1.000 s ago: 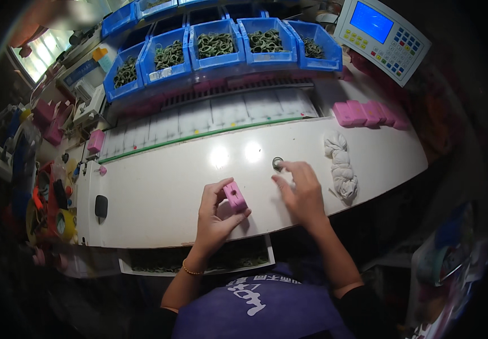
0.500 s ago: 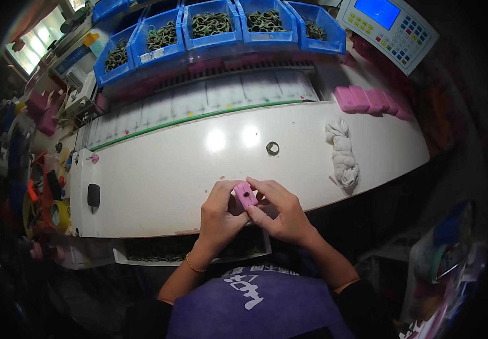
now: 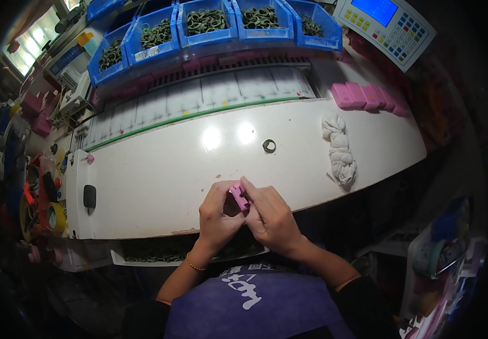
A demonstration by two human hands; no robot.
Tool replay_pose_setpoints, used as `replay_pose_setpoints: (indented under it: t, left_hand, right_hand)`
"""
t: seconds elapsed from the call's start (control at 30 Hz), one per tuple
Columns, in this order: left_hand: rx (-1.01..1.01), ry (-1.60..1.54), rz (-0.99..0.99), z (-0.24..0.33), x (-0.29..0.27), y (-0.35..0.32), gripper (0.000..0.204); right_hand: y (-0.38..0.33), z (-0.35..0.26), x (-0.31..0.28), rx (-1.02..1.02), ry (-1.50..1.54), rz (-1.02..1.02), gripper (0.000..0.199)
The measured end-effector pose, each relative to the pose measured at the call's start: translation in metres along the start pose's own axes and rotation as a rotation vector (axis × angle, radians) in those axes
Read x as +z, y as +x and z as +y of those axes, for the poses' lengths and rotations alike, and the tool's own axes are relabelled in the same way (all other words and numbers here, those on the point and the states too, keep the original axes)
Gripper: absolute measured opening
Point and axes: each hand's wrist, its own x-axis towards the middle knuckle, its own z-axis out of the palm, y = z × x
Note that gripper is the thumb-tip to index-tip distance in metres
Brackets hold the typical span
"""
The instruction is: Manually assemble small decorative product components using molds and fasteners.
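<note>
A small pink block (image 3: 237,194) is held between my two hands above the near edge of the white table. My left hand (image 3: 219,213) is closed around its left side. My right hand (image 3: 270,212) pinches it at the right, fingertips along its upper and right edges. A dark mark or opening shows on the block, partly covered by the right fingers. Beyond my hands, a dark green ring (image 3: 269,146) lies on the tabletop, touched by neither hand.
Blue bins (image 3: 207,35) of dark green rings line the back. A twisted white cloth (image 3: 341,151) and several pink blocks (image 3: 352,97) lie at the right, below a keypad device (image 3: 387,27). An open drawer (image 3: 118,255) of green pieces sits under the front edge.
The pink block has been turned, so its face with the dark spot is now seen narrower. My right fingers have shifted over its right side. The whole view has shifted slightly.
</note>
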Motion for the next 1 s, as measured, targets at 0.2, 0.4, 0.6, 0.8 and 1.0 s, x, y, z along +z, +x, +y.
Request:
replay_pose_setpoints:
  t: [0.2, 0.4, 0.6, 0.8, 1.0]
  left_hand:
    - [-0.021, -0.038, -0.091, -0.001, -0.007, 0.004, 0.048]
    - [-0.057, 0.026, -0.138, 0.006, -0.013, 0.006, 0.043]
    - [-0.033, 0.028, -0.167, 0.006, -0.015, 0.006, 0.047]
    - [-0.056, 0.016, -0.191, 0.003, -0.016, 0.005, 0.048]
    - [-0.056, 0.003, -0.189, 0.000, -0.014, 0.003, 0.048]
  right_hand:
    - [0.008, 0.002, -0.024, 0.224, -0.001, -0.307, 0.049]
    - [-0.003, 0.017, 0.003, 0.161, 0.211, -0.163, 0.051]
    - [0.000, 0.010, -0.004, 0.335, 0.452, -0.126, 0.048]
    - [0.022, 0.013, -0.010, 0.476, 0.157, -0.461, 0.048]
    - [0.015, 0.025, 0.005, 0.515, 0.651, -0.304, 0.046]
